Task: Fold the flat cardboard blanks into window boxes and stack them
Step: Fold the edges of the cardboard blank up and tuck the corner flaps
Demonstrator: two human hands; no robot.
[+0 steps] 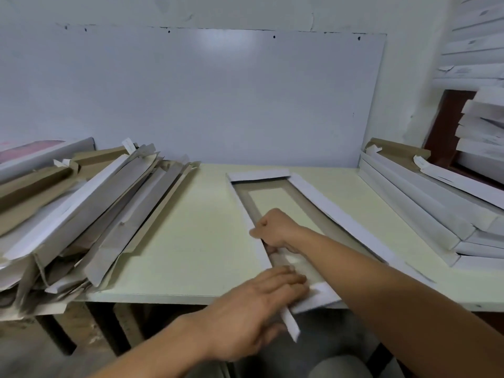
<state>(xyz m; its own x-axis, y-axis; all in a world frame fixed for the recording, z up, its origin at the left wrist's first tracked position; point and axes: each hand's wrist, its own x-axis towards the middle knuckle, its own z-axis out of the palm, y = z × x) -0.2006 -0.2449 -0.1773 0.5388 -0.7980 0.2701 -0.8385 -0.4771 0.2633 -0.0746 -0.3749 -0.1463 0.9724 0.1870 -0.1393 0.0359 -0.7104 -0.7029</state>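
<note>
Window box blank (275,197), part-folded, lay at centre of worktop (191,227).
Right hand (275,230) pinched the 9 o'clock side flap with curled fingers; left hand (261,304), fingers straight, pressed the near end flat. Best practice, judged: crease along the score, keeping the near end pinned. Flat blanks (81,214) heaped at 9 o'clock, folded boxes (425,211) stacked at 3 o'clock, both crowding the work.
</note>
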